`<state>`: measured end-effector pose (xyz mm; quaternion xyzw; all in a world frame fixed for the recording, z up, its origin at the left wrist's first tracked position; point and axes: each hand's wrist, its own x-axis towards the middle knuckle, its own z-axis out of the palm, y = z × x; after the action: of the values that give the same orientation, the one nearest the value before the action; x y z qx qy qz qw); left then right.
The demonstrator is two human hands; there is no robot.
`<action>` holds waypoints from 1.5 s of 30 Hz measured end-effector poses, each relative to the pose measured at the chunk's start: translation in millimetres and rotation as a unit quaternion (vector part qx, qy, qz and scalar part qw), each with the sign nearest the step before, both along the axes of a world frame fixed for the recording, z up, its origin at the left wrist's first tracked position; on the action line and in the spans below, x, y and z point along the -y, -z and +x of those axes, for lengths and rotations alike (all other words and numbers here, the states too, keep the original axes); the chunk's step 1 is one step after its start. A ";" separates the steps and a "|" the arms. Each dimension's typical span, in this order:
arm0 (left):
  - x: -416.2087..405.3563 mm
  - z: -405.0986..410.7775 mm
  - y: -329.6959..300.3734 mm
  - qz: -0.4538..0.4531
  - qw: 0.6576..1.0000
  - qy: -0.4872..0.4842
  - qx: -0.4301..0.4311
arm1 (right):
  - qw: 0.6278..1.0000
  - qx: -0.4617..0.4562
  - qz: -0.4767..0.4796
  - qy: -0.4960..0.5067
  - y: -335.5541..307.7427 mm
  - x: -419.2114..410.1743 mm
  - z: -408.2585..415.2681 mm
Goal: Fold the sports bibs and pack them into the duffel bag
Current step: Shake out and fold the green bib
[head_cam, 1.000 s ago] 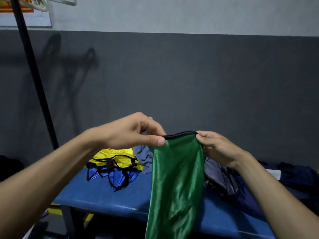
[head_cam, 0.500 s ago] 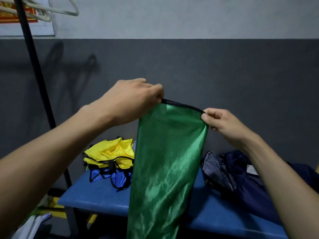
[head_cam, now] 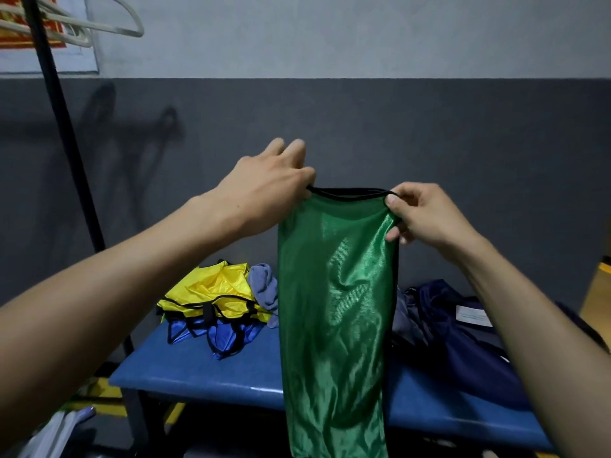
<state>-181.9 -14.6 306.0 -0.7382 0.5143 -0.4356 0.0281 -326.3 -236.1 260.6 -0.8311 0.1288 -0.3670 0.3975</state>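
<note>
Green bib (head_cam: 334,309) in two hands; maybe two benched.

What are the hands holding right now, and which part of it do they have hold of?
The green bib, hanging down. The left hand and the right hand each pinch an end of its black-trimmed top edge.

left hand (head_cam: 264,190) fingers now splayed, green bib (head_cam: 334,309) leveled
</note>
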 end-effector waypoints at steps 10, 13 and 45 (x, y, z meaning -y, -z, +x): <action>-2.6 -32.5 -7.3 0.100 0.851 0.220 -0.466 | 0.986 -0.026 0.148 -0.066 33.8 -3.5 -33.4; 18.1 -41.1 13.5 0.110 0.820 0.244 -0.507 | 0.985 -0.072 0.148 -0.049 42.7 11.0 -70.5; -75.4 245.7 326.6 -0.054 0.722 -0.371 -0.581 | 0.970 -0.212 0.003 -0.115 279.7 -83.7 373.9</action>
<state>63.8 60.8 -20.6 -0.9786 0.0909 0.0972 -0.1569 47.6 -152.3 -19.1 -0.8979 0.1150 -0.1336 0.4034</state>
